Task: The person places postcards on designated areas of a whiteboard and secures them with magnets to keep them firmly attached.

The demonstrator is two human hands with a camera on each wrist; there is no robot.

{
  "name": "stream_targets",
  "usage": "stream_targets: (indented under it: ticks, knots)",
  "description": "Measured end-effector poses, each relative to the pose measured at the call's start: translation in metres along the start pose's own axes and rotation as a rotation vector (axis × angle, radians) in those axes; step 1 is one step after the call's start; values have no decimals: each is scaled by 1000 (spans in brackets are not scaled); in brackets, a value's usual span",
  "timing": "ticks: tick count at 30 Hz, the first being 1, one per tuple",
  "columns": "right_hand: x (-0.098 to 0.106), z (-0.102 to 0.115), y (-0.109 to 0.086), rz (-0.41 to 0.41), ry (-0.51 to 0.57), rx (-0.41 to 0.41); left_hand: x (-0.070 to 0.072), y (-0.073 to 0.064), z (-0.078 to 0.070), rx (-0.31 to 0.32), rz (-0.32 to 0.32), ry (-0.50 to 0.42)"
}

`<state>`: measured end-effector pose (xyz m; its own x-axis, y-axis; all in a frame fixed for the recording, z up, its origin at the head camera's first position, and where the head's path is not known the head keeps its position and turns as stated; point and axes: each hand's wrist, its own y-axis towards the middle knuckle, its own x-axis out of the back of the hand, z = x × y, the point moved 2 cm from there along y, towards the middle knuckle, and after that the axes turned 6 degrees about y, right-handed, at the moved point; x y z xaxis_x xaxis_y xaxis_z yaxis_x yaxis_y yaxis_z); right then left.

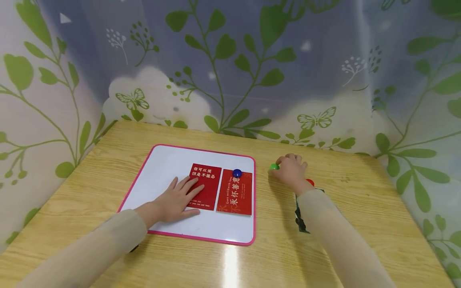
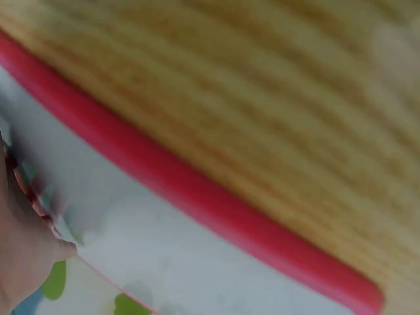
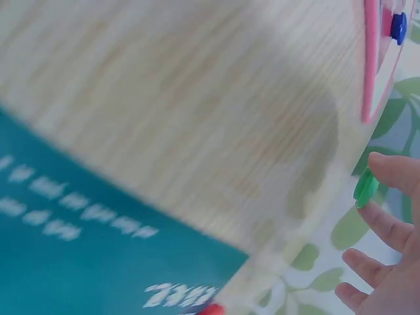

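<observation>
"So, how does the grip stand?"

"Left hand (image 1: 176, 203): fingers spread and nearly straight, laid over the lower left of a red card (image 1: 210, 188), gripping nothing. That card lies on the whiteboard (image 1: 162, 170). Right hand (image 1: 291, 172): thumb and a fingertip pinch the green magnet (image 3: 367, 187), just right of the board; the other fingers are loose."

"Handling advice?"

"The left fingers should press evenly, or the card could skate. The magnet is best offered flat side first, clear of the lettering (the blue magnet (image 1: 237, 173), near the top of the orange-red card (image 1: 235, 196), makes a fair pattern)."

"Surface and room?"

"Wooden table (image 1: 360, 200), pale grain, glare before the board. A teal card (image 3: 98, 230) lies partly beneath the right forearm, a red magnet (image 1: 310, 183) by its far edge. Beyond, the wall (image 1: 324, 60) carries printed leaves and butterflies."
</observation>
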<state>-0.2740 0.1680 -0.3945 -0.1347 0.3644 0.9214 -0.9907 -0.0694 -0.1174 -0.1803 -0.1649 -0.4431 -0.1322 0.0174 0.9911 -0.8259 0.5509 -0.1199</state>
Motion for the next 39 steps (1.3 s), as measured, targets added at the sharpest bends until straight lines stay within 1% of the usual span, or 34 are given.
stream_targets:
  ticks: [3,6,10,16,18,22,27,32,39]
  knots:
    - [-1,10,4,-3,-1,21,-3,-1,-1,0,11,12]
    - [-3,21,8,-4,0,25,-5,-1,-2,5,28,29]
    - [-8,42,11,2,2,34,-5,-2,-1,14,40,41]
    - [-18,71,13,3,-46,121,-5,-3,0,11,46,38]
    - [-23,79,14,0,-55,138,-5,-3,0,9,43,37]
    - [-31,92,15,-7,-63,161,-6,-4,1,18,41,38]
    - [-39,106,15,-2,-55,184,-4,-5,1,26,57,51]
    - [-46,120,15,-5,-36,205,-5,-4,1,25,58,51]
    - [-54,142,14,-4,-28,233,-5,-2,1,28,68,75]
